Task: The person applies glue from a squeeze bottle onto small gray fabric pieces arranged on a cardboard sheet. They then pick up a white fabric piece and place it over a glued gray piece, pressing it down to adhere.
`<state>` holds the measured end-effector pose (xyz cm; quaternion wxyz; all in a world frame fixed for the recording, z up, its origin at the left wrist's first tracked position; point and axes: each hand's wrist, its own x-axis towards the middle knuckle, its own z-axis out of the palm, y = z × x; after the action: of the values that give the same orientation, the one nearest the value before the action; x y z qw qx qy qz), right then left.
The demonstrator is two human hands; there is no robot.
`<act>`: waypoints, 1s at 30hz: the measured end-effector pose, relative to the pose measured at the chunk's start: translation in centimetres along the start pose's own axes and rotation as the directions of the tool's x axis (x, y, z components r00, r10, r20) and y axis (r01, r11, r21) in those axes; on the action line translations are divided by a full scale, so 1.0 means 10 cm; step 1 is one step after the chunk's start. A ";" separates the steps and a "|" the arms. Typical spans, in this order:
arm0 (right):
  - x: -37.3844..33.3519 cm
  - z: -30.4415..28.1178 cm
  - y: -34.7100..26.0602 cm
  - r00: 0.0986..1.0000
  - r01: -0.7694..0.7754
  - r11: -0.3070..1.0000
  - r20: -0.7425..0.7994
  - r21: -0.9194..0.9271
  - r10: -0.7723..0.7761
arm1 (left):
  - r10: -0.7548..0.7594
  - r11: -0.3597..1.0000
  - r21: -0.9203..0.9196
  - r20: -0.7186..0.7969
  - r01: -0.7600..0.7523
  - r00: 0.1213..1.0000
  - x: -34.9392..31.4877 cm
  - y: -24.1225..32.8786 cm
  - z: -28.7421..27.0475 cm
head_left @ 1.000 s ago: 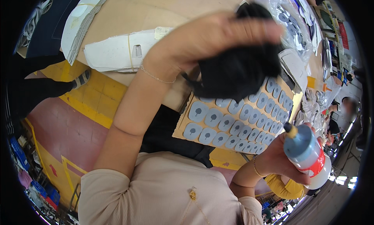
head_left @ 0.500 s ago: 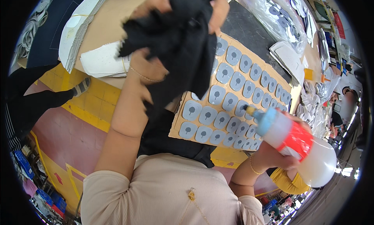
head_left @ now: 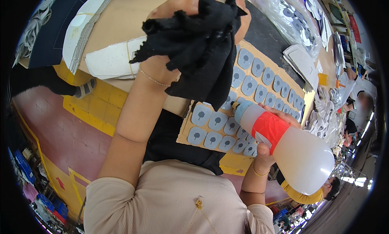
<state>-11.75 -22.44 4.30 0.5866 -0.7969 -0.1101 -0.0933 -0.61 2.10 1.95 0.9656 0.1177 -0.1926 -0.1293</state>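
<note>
My left hand (head_left: 178,7) is closed on a bunched black cloth (head_left: 198,47), whose ragged folds hang over the table and the corner of the board. My right hand (head_left: 269,153) grips a translucent squeeze bottle (head_left: 306,157) wrapped with a red band. The bottle is tilted, its pale blue cap and small yellowish nozzle pointing left, just above the board. Beneath lies a brown cardboard sheet (head_left: 184,130) carrying rows of rounded grey-blue pieces (head_left: 218,120), each with a dark tree-like mark. The cloth and the bottle hide some of the pieces.
A black flat sheet (head_left: 269,33) lies beyond the cardboard. White stacked pieces bound with a band (head_left: 107,61) are at left, a taller stack (head_left: 81,35) beside them. A plastic bag (head_left: 289,19) of cut parts is at far right. Other people stand nearby.
The bottle has moved left over the board, its nozzle now closer to the cloth. My left hand has shifted slightly right with the black cloth still in it.
</note>
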 end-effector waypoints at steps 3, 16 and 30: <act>0.04 0.00 -0.07 0.992 -0.004 0.996 -0.129 0.094 0.016 | 0.003 1.000 -0.009 -0.012 -0.003 1.000 0.00 0.01 0.00; 0.19 -0.05 -0.06 0.865 0.252 0.967 -0.453 0.025 -0.214 | -0.066 0.989 0.113 -0.210 0.091 0.976 -0.01 0.03 0.20; 0.24 -0.09 -0.26 0.816 0.205 0.979 -0.553 0.001 -0.171 | -0.027 0.927 0.372 -0.031 0.037 0.999 -0.04 -0.09 0.02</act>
<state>-10.24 -22.39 7.54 0.6050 -0.7037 -0.0178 -0.3721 -1.24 1.37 1.72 0.9258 0.3036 -0.1995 -0.1045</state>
